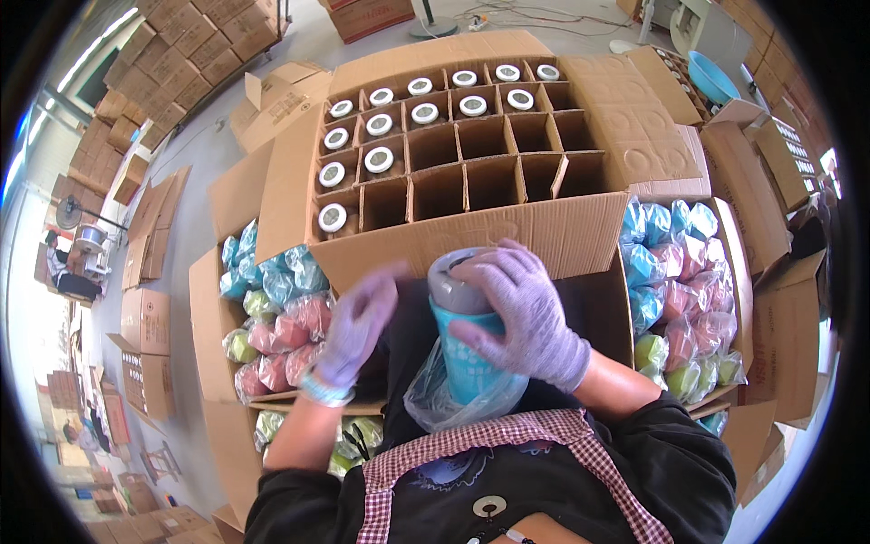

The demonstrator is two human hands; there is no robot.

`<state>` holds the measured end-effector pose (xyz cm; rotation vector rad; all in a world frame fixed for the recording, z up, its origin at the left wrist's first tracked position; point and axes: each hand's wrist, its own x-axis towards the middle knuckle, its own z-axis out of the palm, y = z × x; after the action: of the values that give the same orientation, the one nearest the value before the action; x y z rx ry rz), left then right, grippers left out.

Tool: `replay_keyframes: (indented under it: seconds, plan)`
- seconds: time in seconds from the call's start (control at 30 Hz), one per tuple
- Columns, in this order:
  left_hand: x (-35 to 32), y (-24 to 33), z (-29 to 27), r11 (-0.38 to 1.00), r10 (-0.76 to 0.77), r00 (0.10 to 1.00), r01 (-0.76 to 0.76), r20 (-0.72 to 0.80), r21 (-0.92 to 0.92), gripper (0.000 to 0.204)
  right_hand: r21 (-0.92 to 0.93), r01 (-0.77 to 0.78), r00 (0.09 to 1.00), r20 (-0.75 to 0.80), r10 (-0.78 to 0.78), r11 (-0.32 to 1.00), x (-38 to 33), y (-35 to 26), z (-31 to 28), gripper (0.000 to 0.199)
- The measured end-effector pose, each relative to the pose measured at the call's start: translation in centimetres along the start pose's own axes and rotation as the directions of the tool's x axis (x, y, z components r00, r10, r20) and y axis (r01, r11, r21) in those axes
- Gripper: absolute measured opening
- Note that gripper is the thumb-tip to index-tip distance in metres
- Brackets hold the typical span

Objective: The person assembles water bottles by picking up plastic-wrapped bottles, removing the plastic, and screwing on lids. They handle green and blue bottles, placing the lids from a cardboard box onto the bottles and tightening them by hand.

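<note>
A light blue tumbler (471,367) with a white pattern and a grey top (450,288) stands upright in front of my body. A clear plastic bag (430,394) hangs loosely around its lower part. My right hand (527,317), in a grey-purple knit glove, grips the upper part of the tumbler from the right, thumb across its front. To the left, my left hand (356,325) is gloved as well and slightly smeared by motion. Its fingers are apart with nothing in them, and it does not touch the tumbler.
Ahead stands a cardboard carton (471,240) with dividers; white-lidded containers (378,160) fill its back and left cells. Open boxes of bagged blue, pink and green items flank me, left (283,340) and right (684,308). A blue basin (712,78) sits far right; stacked cartons (195,41) far left.
</note>
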<state>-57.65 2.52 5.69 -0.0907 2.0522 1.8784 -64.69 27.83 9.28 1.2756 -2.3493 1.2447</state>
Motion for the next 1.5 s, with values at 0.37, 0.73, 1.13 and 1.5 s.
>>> replay_keyframes:
  seconds: [0.37, 0.73, 1.13, 1.5]
  plan:
    - [5.5, 1.0, 5.5, 0.892, 0.371, 0.909, -0.406, -0.191, -0.197, 0.098, 0.614, -0.195, 0.980, 0.147, 0.132, 0.765, 2.4, 5.7, 0.6, 0.028]
    - [1.9, 8.7, 7.7, 0.065, 0.915, -0.250, -0.682, -0.316, 0.728, 0.072, 0.619, -0.455, 0.809, 0.588, -0.006, -0.640, 2.7, 16.0, 6.3, 0.087]
    - [8.1, 2.6, 3.7, 0.778, 0.590, 0.673, -0.621, -0.446, 0.093, 0.081, 0.960, -0.263, 0.878, 0.198, 0.437, 0.095, 3.0, 9.8, 4.4, 0.082]
    - [5.5, 1.1, 5.0, 0.816, 0.220, 0.943, -0.319, -0.251, -0.483, 0.100, 0.571, 0.040, 0.994, 0.064, -0.093, 0.820, 4.3, 5.3, 0.5, 0.048]
